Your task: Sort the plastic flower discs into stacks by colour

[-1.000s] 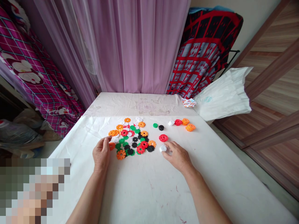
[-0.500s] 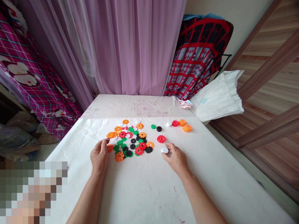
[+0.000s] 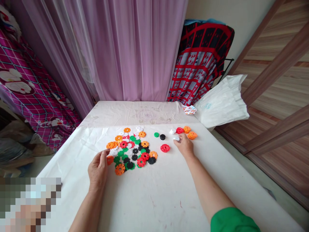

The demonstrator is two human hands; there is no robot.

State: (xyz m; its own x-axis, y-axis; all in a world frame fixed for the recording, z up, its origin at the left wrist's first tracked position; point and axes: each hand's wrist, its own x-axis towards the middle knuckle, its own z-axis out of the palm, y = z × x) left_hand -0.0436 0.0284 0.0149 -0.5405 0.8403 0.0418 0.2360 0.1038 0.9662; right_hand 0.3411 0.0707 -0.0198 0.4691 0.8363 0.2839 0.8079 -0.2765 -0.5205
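My right hand (image 3: 185, 145) is closed on a small stack of white snowflake discs (image 3: 176, 138), held by the fingertips just in front of the sorted stacks. Near it are a white stack (image 3: 172, 131), a red stack (image 3: 179, 130) and orange stacks (image 3: 192, 135). Closer to me lies another red stack (image 3: 165, 148). My left hand (image 3: 98, 167) rests at the left edge of the loose pile, fingers loosely bent beside an orange disc (image 3: 109, 160), with nothing visible in them. The pile mixes orange, white, green, red and black discs (image 3: 134, 157).
A green stack (image 3: 156, 134) and a black stack (image 3: 162, 137) lie between the pile and the other stacks. A small patterned paper box (image 3: 189, 110) and a white bag (image 3: 220, 101) are at the table's far right corner. Purple curtains (image 3: 140, 51) hang behind the white-covered table (image 3: 135, 199).
My right hand has carried the white stack away from me and slightly right, up to the sorted stacks. My left hand stays by the pile. The view has shifted slightly.
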